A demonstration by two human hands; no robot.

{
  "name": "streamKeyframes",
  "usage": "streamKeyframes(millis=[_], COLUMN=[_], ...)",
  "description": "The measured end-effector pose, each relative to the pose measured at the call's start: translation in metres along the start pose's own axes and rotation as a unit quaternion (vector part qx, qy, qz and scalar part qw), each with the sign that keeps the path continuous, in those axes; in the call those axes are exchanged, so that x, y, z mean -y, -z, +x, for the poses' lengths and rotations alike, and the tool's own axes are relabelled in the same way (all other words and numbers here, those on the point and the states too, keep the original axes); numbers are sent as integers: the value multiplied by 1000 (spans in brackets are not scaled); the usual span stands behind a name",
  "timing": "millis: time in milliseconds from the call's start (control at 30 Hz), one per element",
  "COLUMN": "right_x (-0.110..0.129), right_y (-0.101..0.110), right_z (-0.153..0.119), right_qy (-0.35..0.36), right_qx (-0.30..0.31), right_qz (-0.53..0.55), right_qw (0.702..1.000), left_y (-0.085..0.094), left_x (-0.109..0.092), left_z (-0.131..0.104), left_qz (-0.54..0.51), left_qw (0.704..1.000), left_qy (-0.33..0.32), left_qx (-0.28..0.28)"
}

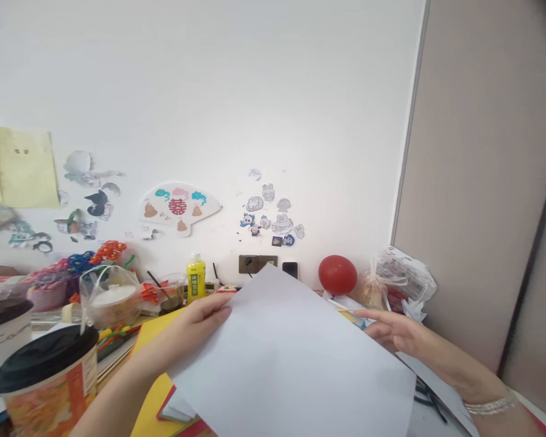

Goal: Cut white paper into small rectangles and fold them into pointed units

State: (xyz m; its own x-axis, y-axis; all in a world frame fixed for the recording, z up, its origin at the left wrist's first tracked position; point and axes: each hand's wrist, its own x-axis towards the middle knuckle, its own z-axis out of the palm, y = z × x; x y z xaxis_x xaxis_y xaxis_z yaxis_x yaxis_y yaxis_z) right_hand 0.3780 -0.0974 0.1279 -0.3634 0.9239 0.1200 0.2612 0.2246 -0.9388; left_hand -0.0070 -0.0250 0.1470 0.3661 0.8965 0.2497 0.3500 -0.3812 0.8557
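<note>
Left hand pinches the large white paper sheet at its left edge; right hand supports its right edge, grip hidden, clutter crowding the table's far edge

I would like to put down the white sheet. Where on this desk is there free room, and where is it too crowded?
Little bare desk shows. The flattest spot is the yellow paper under the left hand, beside the white sheet. Left is crowded: lidded cup, bagged container, pipe-cleaner flowers. Behind the right hand, the red ball and plastic bags fill the corner.

- Bright, even light; the white wall looks washed out.
- Soft focus throughout.
- Edges bend; the cup is blurred.
</note>
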Motion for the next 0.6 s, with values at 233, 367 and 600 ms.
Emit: streamKeyframes(millis=[233, 367, 600], right_x=[-21, -42, -92], right_y=[-49, -67, -104], right_z=[23, 28, 34], right_qy=[-56, -9, 15], right_qx=[-110, -229, -303], right_qz=[-39, 72, 156], right_qw=[992, 971, 940], left_y=[7, 15, -72], left_x=[-41, -26, 37], left_z=[-4, -6, -20], left_qz=[15, -233, -198], left_qw=[998, 967, 979], left_qy=[-63, -42, 53], left_qx=[27, 89, 12])
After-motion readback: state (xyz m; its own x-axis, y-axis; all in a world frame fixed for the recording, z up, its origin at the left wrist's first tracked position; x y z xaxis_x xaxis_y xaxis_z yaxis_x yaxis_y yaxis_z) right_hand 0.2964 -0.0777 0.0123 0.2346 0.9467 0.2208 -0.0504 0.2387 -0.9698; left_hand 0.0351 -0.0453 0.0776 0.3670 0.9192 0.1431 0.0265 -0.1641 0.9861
